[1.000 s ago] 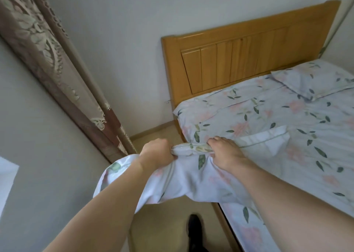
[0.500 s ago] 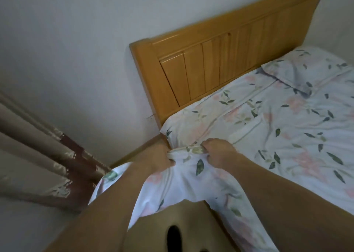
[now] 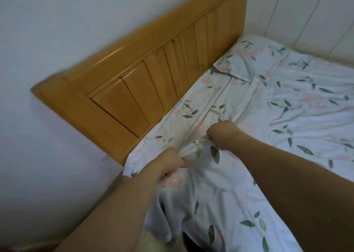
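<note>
Two hands: left hand (image 3: 168, 163) and right hand (image 3: 224, 135), fingers clamped on floral cover (image 3: 220, 186) edge.
Headboard (image 3: 134, 83): just beyond the fingers.

- both fists bunched in the white floral leaf-print cotton bedsheet (image 3: 220, 184): left hand (image 3: 168, 163) near the corner, right hand (image 3: 223, 135) further in
- honey-coloured slatted wooden headboard (image 3: 145, 79) just behind
- matching floral pillow (image 3: 249, 58) at the far end

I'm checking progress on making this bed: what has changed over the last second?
The left hand and the right hand carried the bunched edge of the floral bed cover forward onto the mattress, toward the corner by the headboard; before, it hung beyond the bed's side. Neither hand let go: both still grip the cover. The pillow stayed at the headboard's far end.
</note>
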A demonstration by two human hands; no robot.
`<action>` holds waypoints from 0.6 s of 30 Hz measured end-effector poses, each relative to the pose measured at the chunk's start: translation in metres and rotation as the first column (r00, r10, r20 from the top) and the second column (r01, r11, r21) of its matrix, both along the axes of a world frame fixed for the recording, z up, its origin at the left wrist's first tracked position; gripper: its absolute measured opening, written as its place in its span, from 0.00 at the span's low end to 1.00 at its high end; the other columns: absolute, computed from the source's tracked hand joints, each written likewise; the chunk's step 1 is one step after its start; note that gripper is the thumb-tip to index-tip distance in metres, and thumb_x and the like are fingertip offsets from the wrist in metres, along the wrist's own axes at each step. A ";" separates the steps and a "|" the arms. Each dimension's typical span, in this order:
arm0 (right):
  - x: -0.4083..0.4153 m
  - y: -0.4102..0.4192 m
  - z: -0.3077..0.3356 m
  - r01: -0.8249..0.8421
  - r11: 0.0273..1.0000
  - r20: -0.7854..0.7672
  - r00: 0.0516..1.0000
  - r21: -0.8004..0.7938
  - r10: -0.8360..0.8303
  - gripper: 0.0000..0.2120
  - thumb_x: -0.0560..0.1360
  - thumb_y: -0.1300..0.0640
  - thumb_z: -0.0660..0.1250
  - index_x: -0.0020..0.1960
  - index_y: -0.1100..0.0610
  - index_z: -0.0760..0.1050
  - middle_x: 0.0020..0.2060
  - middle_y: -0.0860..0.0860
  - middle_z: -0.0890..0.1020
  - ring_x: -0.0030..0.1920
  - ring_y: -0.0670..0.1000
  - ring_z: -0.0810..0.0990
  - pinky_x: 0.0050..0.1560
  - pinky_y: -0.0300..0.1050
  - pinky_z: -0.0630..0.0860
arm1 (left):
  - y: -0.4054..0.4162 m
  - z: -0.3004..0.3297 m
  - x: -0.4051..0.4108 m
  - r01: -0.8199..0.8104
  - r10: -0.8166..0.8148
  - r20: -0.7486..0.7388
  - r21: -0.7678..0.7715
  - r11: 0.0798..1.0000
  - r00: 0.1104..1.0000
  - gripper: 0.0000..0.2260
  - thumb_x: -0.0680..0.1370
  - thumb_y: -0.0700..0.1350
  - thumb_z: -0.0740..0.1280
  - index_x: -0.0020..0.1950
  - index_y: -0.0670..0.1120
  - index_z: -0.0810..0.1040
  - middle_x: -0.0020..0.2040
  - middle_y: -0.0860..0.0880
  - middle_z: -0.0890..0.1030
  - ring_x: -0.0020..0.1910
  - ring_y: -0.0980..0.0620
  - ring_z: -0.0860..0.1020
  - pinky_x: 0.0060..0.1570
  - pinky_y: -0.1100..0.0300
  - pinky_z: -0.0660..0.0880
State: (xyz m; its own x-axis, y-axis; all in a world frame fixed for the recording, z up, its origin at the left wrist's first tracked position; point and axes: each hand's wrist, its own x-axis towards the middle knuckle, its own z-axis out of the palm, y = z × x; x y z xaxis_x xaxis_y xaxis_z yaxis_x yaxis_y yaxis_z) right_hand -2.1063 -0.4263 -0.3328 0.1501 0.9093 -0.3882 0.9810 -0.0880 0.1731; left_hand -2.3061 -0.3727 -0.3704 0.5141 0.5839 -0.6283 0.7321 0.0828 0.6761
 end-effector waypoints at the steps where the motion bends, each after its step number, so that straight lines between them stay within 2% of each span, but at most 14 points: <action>1: 0.017 0.013 0.001 0.001 1.000 0.028 1.000 -0.025 0.000 0.09 0.75 0.58 0.62 0.53 0.54 0.77 0.52 0.53 0.80 0.54 0.55 0.79 0.48 0.46 0.71 | 0.008 -0.004 0.018 -0.014 0.015 0.025 -0.050 0.999 1.000 0.20 0.64 0.54 0.77 0.51 0.46 0.81 0.44 0.46 0.85 0.43 0.45 0.82 0.42 0.56 0.79; 3: 0.049 0.040 0.001 0.017 0.997 0.079 0.997 -0.072 -0.011 0.09 0.75 0.59 0.62 0.53 0.55 0.77 0.53 0.52 0.80 0.54 0.55 0.79 0.47 0.46 0.69 | 0.026 -0.011 0.053 -0.028 0.042 0.083 -0.162 0.986 0.996 0.20 0.66 0.51 0.78 0.54 0.45 0.81 0.42 0.47 0.86 0.40 0.47 0.84 0.42 0.54 0.82; 5: 0.072 0.073 -0.007 0.014 0.998 0.115 0.993 -0.068 -0.006 0.10 0.76 0.60 0.61 0.54 0.54 0.77 0.53 0.52 0.80 0.55 0.55 0.79 0.49 0.46 0.69 | 0.050 -0.022 0.078 -0.064 0.094 0.101 -0.261 0.963 0.990 0.18 0.68 0.47 0.78 0.53 0.42 0.81 0.39 0.46 0.86 0.35 0.48 0.84 0.35 0.56 0.81; 6: 0.078 0.088 -0.014 0.011 0.998 0.124 0.992 -0.059 -0.003 0.10 0.76 0.59 0.61 0.54 0.54 0.77 0.54 0.52 0.80 0.56 0.55 0.78 0.50 0.47 0.70 | 0.063 -0.030 0.085 -0.069 0.099 0.091 -0.290 0.954 0.991 0.18 0.68 0.46 0.78 0.54 0.42 0.81 0.40 0.45 0.86 0.37 0.47 0.84 0.36 0.55 0.81; 9: 0.091 0.151 -0.076 -0.026 0.999 0.128 0.991 -0.047 0.032 0.10 0.76 0.55 0.63 0.56 0.54 0.78 0.55 0.52 0.81 0.57 0.54 0.79 0.56 0.48 0.72 | 0.121 -0.085 0.102 -0.066 0.078 0.026 -0.328 0.942 0.997 0.19 0.68 0.47 0.79 0.56 0.43 0.81 0.50 0.42 0.85 0.50 0.41 0.82 0.54 0.46 0.79; 11: 0.095 0.192 -0.133 -0.060 0.998 0.116 0.991 -0.005 0.060 0.11 0.77 0.54 0.63 0.57 0.55 0.78 0.56 0.52 0.81 0.57 0.54 0.79 0.60 0.49 0.72 | 0.165 -0.137 0.105 -0.042 0.034 -0.029 -0.340 0.940 0.999 0.20 0.67 0.48 0.79 0.57 0.44 0.81 0.53 0.40 0.84 0.51 0.42 0.81 0.59 0.45 0.76; 13: 0.097 0.225 -0.188 -0.087 0.994 0.082 0.993 0.068 0.081 0.12 0.77 0.56 0.62 0.59 0.56 0.77 0.56 0.53 0.81 0.58 0.56 0.78 0.60 0.49 0.71 | 0.203 -0.190 0.102 -0.039 0.020 -0.057 -0.359 0.932 0.998 0.21 0.67 0.49 0.79 0.56 0.44 0.82 0.51 0.42 0.85 0.50 0.43 0.82 0.58 0.46 0.77; 16: 0.088 0.271 -0.282 -0.125 0.985 0.051 0.992 0.123 0.119 0.16 0.76 0.58 0.61 0.63 0.58 0.71 0.59 0.56 0.77 0.60 0.58 0.75 0.62 0.50 0.68 | 0.259 -0.279 0.091 -0.093 0.075 -0.067 -0.339 0.936 0.995 0.23 0.65 0.48 0.80 0.57 0.44 0.81 0.46 0.48 0.86 0.45 0.46 0.84 0.48 0.51 0.81; 18: 0.076 0.298 -0.337 -0.158 0.977 0.012 0.987 0.146 0.158 0.17 0.77 0.58 0.59 0.65 0.59 0.68 0.60 0.56 0.75 0.61 0.58 0.73 0.64 0.51 0.66 | 0.287 -0.329 0.078 -0.147 0.131 -0.072 -0.305 0.941 0.989 0.29 0.62 0.50 0.81 0.60 0.46 0.79 0.49 0.50 0.85 0.47 0.48 0.84 0.47 0.55 0.80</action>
